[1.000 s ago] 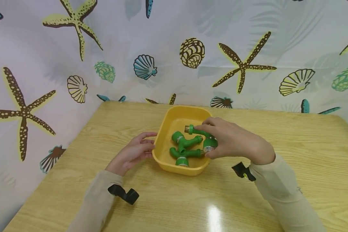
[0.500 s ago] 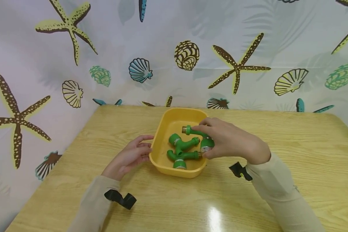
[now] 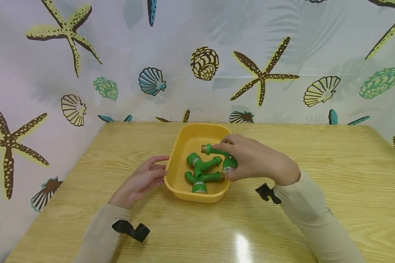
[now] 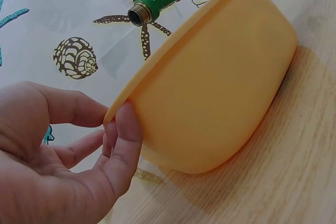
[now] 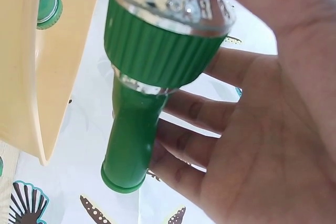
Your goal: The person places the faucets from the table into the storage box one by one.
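Observation:
My right hand [image 3: 256, 160] grips a green plastic tap [image 3: 229, 163] by its ribbed knob, over the right side of a yellow basin [image 3: 197, 198]. The tap's threaded brass end points left. Up close in the right wrist view, silver bands ring the ribbed green knob [image 5: 160, 45], with fingers behind its body. Two more green taps, an upper one [image 3: 201, 167] and a lower one [image 3: 199, 187], lie inside the basin. At the left rim, my left hand [image 3: 141, 182] pinches the edge; in the left wrist view its fingertips [image 4: 128, 124] press the outer wall.
The basin stands on a light wood-grain table [image 3: 316, 153], with table surface around it. Behind and to the left hangs a pale curtain [image 3: 184, 29] printed with starfish and shells. Black camera mounts [image 3: 130, 230] sit on both wrists.
The whole scene has shifted left in the head view. Both hands, the basin and the taps keep nearly the same places relative to each other.

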Motion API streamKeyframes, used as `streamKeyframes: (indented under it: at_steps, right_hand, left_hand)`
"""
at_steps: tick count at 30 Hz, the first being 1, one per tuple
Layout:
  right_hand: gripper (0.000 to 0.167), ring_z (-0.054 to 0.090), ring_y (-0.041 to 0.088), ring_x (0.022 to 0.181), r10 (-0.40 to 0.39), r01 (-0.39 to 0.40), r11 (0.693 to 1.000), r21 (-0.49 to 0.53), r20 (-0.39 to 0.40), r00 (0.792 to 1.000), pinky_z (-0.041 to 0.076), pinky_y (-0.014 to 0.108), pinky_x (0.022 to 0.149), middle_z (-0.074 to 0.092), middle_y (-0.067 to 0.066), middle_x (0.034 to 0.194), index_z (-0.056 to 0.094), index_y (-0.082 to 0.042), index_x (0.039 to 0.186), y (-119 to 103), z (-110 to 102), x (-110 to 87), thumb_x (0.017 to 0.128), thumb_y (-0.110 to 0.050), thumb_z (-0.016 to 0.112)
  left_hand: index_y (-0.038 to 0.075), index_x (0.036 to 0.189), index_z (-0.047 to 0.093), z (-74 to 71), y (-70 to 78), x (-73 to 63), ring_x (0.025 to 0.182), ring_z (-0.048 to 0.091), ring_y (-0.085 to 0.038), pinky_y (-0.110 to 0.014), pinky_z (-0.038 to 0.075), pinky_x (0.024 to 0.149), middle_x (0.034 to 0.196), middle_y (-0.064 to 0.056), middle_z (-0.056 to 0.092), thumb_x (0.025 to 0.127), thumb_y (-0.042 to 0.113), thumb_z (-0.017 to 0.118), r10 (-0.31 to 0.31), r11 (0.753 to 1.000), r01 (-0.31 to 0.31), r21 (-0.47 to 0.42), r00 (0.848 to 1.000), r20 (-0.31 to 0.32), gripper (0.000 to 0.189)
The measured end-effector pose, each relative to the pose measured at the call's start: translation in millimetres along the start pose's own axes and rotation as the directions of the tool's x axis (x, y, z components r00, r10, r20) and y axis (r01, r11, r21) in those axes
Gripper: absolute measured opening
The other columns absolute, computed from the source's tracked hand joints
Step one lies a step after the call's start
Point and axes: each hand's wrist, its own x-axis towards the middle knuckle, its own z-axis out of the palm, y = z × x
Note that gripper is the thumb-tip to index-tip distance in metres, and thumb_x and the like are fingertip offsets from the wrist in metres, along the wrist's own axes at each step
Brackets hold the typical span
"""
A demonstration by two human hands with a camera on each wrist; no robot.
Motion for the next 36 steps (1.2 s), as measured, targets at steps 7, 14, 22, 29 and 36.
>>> streamKeyframes:
  at_steps: [7,14,22,29,36]
  right_hand:
    - [0.069,0.052,0.027,0.104,-0.011,0.011,1.000,-0.002,0.022,1.000,0.046,0.042,0.085,0.054,0.014,0.123,0.054,-0.006,0.136,-5,2,5.7,0.073,-0.021,0.078]
    - [0.070,0.052,0.027,0.106,0.002,-0.002,1.000,-0.006,0.038,0.999,0.046,0.042,0.087,0.053,0.013,0.125,0.053,-0.007,0.137,-5,2,6.9,0.074,-0.024,0.080]
    - [0.067,0.053,0.026,0.103,-0.037,0.038,0.999,-0.028,0.031,0.999,0.046,0.041,0.086,0.055,0.013,0.122,0.055,-0.007,0.136,-3,2,7.8,0.075,-0.022,0.078]
    - [0.066,0.053,0.026,0.103,-0.036,0.037,0.999,-0.036,0.039,0.999,0.046,0.040,0.087,0.055,0.012,0.122,0.055,-0.008,0.136,-3,4,9.7,0.075,-0.022,0.078]
    - [0.068,0.053,0.026,0.102,-0.043,0.046,0.998,-0.034,0.084,0.996,0.045,0.040,0.087,0.053,0.014,0.126,0.052,-0.007,0.138,-6,7,15.7,0.077,-0.023,0.077]
  left_hand:
    - [0.000,0.143,0.031,-2.3,-2.4,-7.2,0.093,0.057,-0.021,-0.029,0.051,0.077,0.117,-0.018,0.048,0.096,-0.004,0.047,-0.042,0.999,0.042,0.001,0.998,-0.054,0.050]
    - [-0.002,0.143,0.029,-2.5,-4.0,-7.4,0.092,0.058,-0.020,-0.030,0.052,0.078,0.112,-0.016,0.049,0.095,-0.005,0.047,-0.025,1.000,0.025,-0.008,0.999,-0.034,0.052]
    - [-0.003,0.143,0.028,-0.3,-3.6,-2.9,0.092,0.059,-0.019,-0.029,0.052,0.078,0.111,-0.015,0.051,0.095,-0.005,0.046,-0.007,1.000,0.007,-0.014,1.000,-0.010,0.052]
    - [-0.003,0.143,0.028,2.3,-1.2,-0.5,0.092,0.059,-0.019,-0.029,0.052,0.078,0.111,-0.014,0.050,0.095,-0.004,0.047,0.002,1.000,-0.002,-0.008,1.000,0.009,0.051]
    - [-0.003,0.143,0.029,3.4,-0.7,-0.8,0.091,0.059,-0.019,-0.029,0.052,0.077,0.111,-0.014,0.050,0.095,-0.004,0.047,-0.004,1.000,0.004,-0.004,1.000,-0.001,0.051]
